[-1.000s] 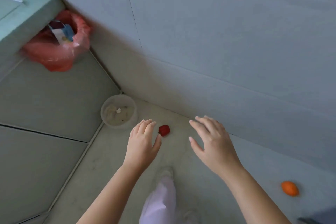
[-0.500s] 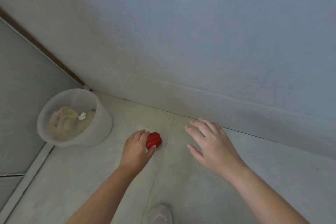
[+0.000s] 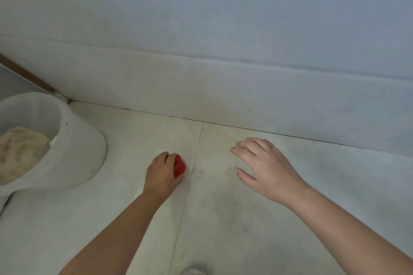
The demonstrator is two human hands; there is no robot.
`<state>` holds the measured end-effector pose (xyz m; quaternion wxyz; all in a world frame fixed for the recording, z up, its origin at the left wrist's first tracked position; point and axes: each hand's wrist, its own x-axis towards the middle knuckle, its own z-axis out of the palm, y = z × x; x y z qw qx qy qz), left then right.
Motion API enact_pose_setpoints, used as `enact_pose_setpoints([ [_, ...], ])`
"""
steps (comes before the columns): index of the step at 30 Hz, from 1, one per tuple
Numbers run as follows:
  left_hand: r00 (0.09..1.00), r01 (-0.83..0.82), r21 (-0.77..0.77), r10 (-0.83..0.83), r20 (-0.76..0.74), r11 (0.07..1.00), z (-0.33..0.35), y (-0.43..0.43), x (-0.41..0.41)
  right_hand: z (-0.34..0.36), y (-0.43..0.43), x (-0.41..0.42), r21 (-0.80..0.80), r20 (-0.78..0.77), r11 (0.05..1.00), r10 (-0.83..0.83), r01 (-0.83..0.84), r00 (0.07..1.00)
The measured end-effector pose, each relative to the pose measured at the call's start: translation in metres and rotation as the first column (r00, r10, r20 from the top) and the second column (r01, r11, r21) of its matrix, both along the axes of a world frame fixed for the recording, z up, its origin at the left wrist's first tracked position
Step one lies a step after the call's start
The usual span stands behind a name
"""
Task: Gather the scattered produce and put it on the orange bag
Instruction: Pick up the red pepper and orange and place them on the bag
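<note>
Left hand [image 3: 161,172] fingers curl round red produce [image 3: 180,166]; right hand [image 3: 267,171] at its 3 o'clock, fingers spread, empty.

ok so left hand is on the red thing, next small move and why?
Probably lift it: the left hand is curled round the red produce, down at the floor. The right hand is open and free; the orange bag is out of view.

The floor [image 3: 223,219] is laid with pale matt tiles, faintly scuffed. The bucket [image 3: 73,158] is made of smooth whitish plastic. The red produce [image 3: 179,166] is smooth-skinned and glossy.
</note>
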<state>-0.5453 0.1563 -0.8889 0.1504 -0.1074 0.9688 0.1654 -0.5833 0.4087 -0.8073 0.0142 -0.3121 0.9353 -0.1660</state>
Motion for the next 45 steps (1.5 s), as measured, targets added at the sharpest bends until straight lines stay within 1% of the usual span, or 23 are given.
enact_pose_setpoints([
  [3,0.989,-0.134,0.065,0.128,0.080,0.989,-0.005,0.001,-0.001,-0.005,0.011,0.003,0.013,0.019,0.999,-0.041,0.041,0.999],
  [5,0.975,-0.214,0.115,0.205,0.091,0.970,-0.006,0.004,0.000,-0.008,0.018,0.004,0.024,0.038,0.998,-0.064,0.063,0.997],
  [7,0.969,-0.238,0.152,0.224,0.103,0.959,-0.006,0.011,0.000,-0.009,0.026,0.005,0.020,0.055,0.996,-0.086,0.085,0.995],
  [9,0.974,-0.220,0.197,0.204,0.094,0.955,-0.002,0.023,0.002,-0.008,0.036,0.007,0.002,0.070,0.993,-0.117,0.118,0.991],
  [13,0.994,-0.108,0.298,0.113,0.002,0.948,0.020,0.062,0.000,0.000,0.065,0.012,-0.020,0.093,0.985,-0.171,0.174,0.981],
  [16,0.998,0.047,0.352,-0.028,-0.059,0.935,0.048,0.099,-0.005,0.009,0.096,0.022,0.026,0.082,0.979,-0.202,0.201,0.976],
  [19,0.975,0.219,0.372,-0.186,-0.123,0.902,0.077,0.141,-0.011,0.020,0.132,0.035,0.039,0.064,0.961,-0.276,0.274,0.959],
  [22,0.934,0.356,0.401,-0.320,-0.157,0.844,0.110,0.189,-0.016,0.034,0.170,0.055,0.010,0.042,0.920,-0.392,0.391,0.919],
  [24,0.911,0.410,0.455,-0.383,-0.155,0.790,0.131,0.223,-0.019,0.048,0.197,0.070,-0.019,0.021,0.882,-0.470,0.470,0.882],
  [27,0.885,0.453,0.526,-0.432,-0.171,0.720,0.167,0.280,-0.020,0.070,0.241,0.100,-0.038,0.009,0.818,-0.575,0.575,0.818],
  [32,0.766,0.619,0.509,-0.601,-0.227,0.598,0.216,0.375,-0.020,0.105,0.325,0.151,-0.020,0.001,0.690,-0.724,0.724,0.690],
  [35,0.671,0.713,0.484,-0.696,-0.257,0.508,0.230,0.420,-0.023,0.110,0.367,0.170,-0.006,-0.010,0.625,-0.780,0.780,0.625],
  [38,0.607,0.761,0.467,-0.747,-0.270,0.450,0.223,0.461,-0.034,0.090,0.406,0.177,-0.014,0.010,0.536,-0.844,0.844,0.536],
  [40,0.592,0.769,0.466,-0.763,-0.259,0.438,0.208,0.484,-0.044,0.068,0.428,0.180,-0.001,0.050,0.442,-0.896,0.897,0.441],
  [45,0.548,0.793,0.447,-0.806,-0.224,0.414,0.157,0.535,-0.067,0.007,0.467,0.181,0.107,0.152,0.248,-0.961,0.963,0.231],
])
